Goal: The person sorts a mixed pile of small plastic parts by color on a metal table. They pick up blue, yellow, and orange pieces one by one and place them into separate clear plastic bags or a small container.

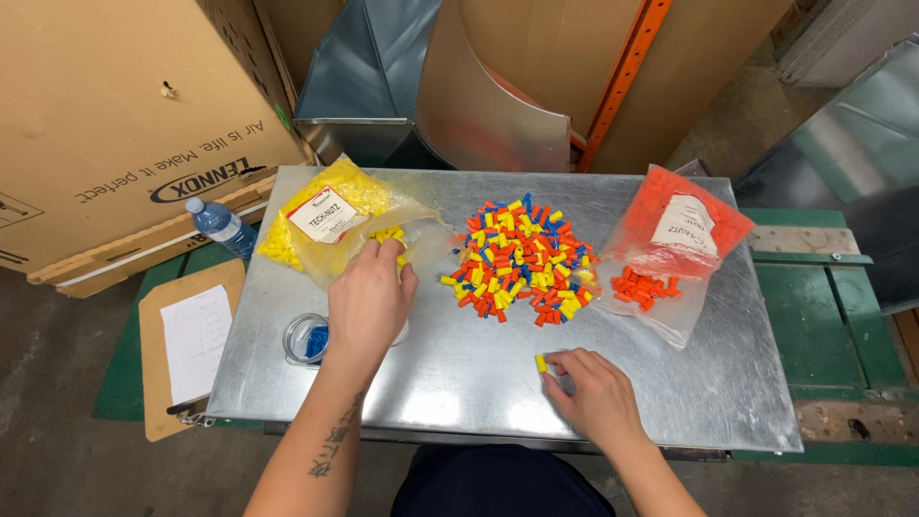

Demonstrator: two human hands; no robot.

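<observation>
Right hand point(595, 391) pinches a yellow cap point(541, 363) at its fingertips, standing upright on the metal sheet point(459, 373). Left hand point(369, 302), fingers curled, reaches into the yellow bag point(330, 218), up-left of the cap.

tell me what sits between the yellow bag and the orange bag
In the head view, a mixed pile of orange, yellow and blue wire caps lies on the metal sheet between the yellow bag and orange bag.

Part of the clear cup point(304, 339) at lower left is hidden by the left hand point(369, 302); the cardboard box point(115, 115) is cut off by the upper left edge.
</observation>
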